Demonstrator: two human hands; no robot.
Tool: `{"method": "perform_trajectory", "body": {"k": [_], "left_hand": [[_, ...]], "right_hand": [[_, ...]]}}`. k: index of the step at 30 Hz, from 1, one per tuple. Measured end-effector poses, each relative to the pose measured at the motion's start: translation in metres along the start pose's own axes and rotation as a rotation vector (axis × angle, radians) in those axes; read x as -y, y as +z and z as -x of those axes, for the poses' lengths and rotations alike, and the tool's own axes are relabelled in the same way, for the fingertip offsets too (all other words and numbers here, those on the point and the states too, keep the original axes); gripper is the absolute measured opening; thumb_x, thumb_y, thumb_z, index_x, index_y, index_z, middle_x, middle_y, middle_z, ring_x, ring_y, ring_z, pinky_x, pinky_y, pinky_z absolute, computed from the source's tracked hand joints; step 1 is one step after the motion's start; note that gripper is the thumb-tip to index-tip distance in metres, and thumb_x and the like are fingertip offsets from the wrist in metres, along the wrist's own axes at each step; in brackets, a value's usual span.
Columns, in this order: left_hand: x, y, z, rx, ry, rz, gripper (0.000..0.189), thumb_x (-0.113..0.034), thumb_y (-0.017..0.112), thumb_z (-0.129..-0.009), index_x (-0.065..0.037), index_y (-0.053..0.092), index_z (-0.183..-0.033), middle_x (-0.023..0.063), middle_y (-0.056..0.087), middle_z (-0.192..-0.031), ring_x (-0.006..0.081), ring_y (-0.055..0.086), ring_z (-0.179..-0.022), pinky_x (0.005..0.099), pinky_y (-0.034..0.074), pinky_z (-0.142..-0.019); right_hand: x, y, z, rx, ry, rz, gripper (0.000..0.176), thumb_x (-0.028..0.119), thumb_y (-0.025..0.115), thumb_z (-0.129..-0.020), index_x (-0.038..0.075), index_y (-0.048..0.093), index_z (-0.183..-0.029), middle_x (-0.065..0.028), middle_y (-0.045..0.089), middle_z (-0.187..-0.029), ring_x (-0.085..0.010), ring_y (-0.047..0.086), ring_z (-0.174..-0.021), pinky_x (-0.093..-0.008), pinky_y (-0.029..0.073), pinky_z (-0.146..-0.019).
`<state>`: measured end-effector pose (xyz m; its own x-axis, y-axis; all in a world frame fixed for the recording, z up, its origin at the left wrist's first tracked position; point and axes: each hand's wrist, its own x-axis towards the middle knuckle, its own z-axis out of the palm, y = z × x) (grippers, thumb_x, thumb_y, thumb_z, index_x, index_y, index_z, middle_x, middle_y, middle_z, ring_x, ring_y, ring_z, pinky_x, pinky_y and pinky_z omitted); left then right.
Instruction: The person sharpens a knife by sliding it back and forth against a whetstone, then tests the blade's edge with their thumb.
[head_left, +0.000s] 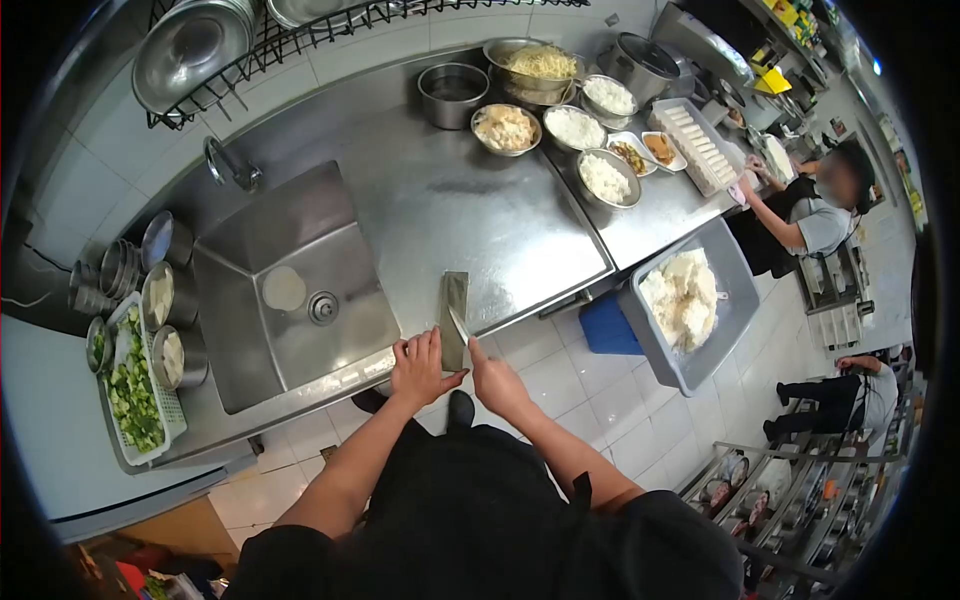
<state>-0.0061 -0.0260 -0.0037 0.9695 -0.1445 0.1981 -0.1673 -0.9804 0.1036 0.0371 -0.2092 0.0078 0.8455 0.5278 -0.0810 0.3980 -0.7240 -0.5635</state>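
A long, narrow grey-green block [454, 300] lies across the front edge of the steel counter, its near end sticking out over the edge. My left hand [424, 368] is on the near part of the block, fingers on its left side and thumb near its lower end. In my right hand [497, 384] is a knife [459, 325], gripped by the handle, its blade slanting up and left onto the block. The block looks like a sharpening stone.
Left of the block is a sink [290, 350] with a round pale piece [284, 288] in it. A basket of chopped greens [136, 390] stands far left. Bowls of food [606, 178] line the back right. A grey tub [700, 300] and two other people are at right.
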Motion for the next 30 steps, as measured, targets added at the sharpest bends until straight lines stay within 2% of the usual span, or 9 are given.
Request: {"method": "perform_trajectory", "body": {"k": [3, 7, 10, 13, 17, 18, 20, 24, 30], "left_hand": [[0.0, 0.001, 0.005, 0.015, 0.007, 0.001, 0.101, -0.072, 0.061, -0.078, 0.006, 0.044, -0.14, 0.0142, 0.053, -0.125, 0.0285, 0.048, -0.114, 0.0481, 0.032, -0.101], [0.001, 0.0, 0.003, 0.032, -0.009, 0.002, 0.102, -0.072, 0.061, -0.077, 0.006, 0.045, -0.14, 0.0145, 0.053, -0.125, 0.0286, 0.049, -0.114, 0.0484, 0.031, -0.102], [0.001, -0.002, -0.003, 0.024, -0.02, 0.01, 0.099, -0.071, 0.06, -0.079, 0.007, 0.045, -0.139, 0.0146, 0.053, -0.125, 0.0289, 0.049, -0.113, 0.0484, 0.032, -0.101], [-0.001, 0.0, 0.001, 0.025, -0.008, -0.001, 0.1, -0.072, 0.059, -0.079, 0.007, 0.046, -0.138, 0.0147, 0.053, -0.124, 0.029, 0.049, -0.113, 0.05, 0.032, -0.101], [0.002, 0.012, 0.003, -0.03, 0.004, -0.048, 0.103, -0.076, 0.061, -0.075, 0.004, 0.048, -0.139, 0.0115, 0.054, -0.125, 0.0252, 0.049, -0.111, 0.0493, 0.034, -0.098], [0.0, 0.009, 0.002, -0.011, -0.01, -0.057, 0.105, -0.076, 0.061, -0.074, 0.004, 0.047, -0.14, 0.0112, 0.054, -0.126, 0.0249, 0.049, -0.112, 0.0491, 0.034, -0.098], [0.001, 0.009, 0.002, -0.008, -0.005, -0.062, 0.104, -0.076, 0.059, -0.076, 0.005, 0.046, -0.14, 0.011, 0.053, -0.127, 0.0252, 0.048, -0.112, 0.0491, 0.034, -0.099], [-0.002, 0.009, 0.004, 0.031, -0.018, -0.02, 0.104, -0.077, 0.056, -0.078, 0.005, 0.045, -0.141, 0.0113, 0.053, -0.127, 0.026, 0.048, -0.112, 0.0497, 0.032, -0.101], [0.001, 0.007, 0.002, 0.03, -0.009, -0.076, 0.105, -0.077, 0.059, -0.076, 0.004, 0.045, -0.141, 0.0106, 0.053, -0.126, 0.0259, 0.048, -0.112, 0.0504, 0.032, -0.101]], "right_hand": [[-0.012, 0.009, -0.05, -0.051, 0.013, -0.026, 0.064, 0.009, 0.05, -0.091, 0.003, 0.03, -0.152, -0.0316, 0.065, -0.081, -0.0477, 0.066, -0.072, -0.0573, 0.052, -0.064], [0.003, -0.004, -0.016, 0.036, 0.057, -0.054, 0.062, 0.005, 0.053, -0.088, -0.003, 0.036, -0.148, -0.0307, 0.064, -0.076, -0.0484, 0.064, -0.068, -0.0573, 0.05, -0.061], [0.003, 0.002, 0.006, -0.096, -0.076, 0.013, 0.058, 0.007, 0.052, -0.089, -0.005, 0.04, -0.145, -0.0305, 0.064, -0.076, -0.0476, 0.064, -0.067, -0.0568, 0.05, -0.061], [-0.001, -0.004, -0.061, -0.121, 0.0, -0.038, 0.058, 0.006, 0.053, -0.089, -0.005, 0.039, -0.145, -0.0298, 0.063, -0.074, -0.0483, 0.064, -0.066, -0.0553, 0.051, -0.06], [-0.004, 0.013, -0.011, 0.009, -0.005, -0.019, 0.067, 0.008, 0.055, -0.088, -0.004, 0.03, -0.15, -0.0297, 0.066, -0.079, -0.0465, 0.066, -0.071, -0.0567, 0.053, -0.064], [-0.006, 0.022, 0.01, -0.074, -0.039, -0.055, 0.062, 0.006, 0.052, -0.089, -0.002, 0.036, -0.149, -0.0321, 0.063, -0.075, -0.0483, 0.064, -0.067, -0.059, 0.05, -0.063], [0.001, -0.002, -0.002, 0.045, 0.026, -0.012, 0.061, 0.006, 0.052, -0.09, -0.003, 0.036, -0.148, -0.0329, 0.063, -0.076, -0.0488, 0.064, -0.069, -0.0585, 0.05, -0.063], [-0.014, 0.004, -0.06, -0.169, -0.039, -0.065, 0.057, 0.006, 0.051, -0.091, -0.004, 0.037, -0.145, -0.0324, 0.064, -0.079, -0.0473, 0.065, -0.072, -0.0567, 0.05, -0.061], [0.007, -0.002, -0.006, 0.079, 0.054, -0.013, 0.067, 0.011, 0.056, -0.09, -0.001, 0.031, -0.15, -0.0324, 0.066, -0.085, -0.0484, 0.067, -0.076, -0.0561, 0.054, -0.071]]}}
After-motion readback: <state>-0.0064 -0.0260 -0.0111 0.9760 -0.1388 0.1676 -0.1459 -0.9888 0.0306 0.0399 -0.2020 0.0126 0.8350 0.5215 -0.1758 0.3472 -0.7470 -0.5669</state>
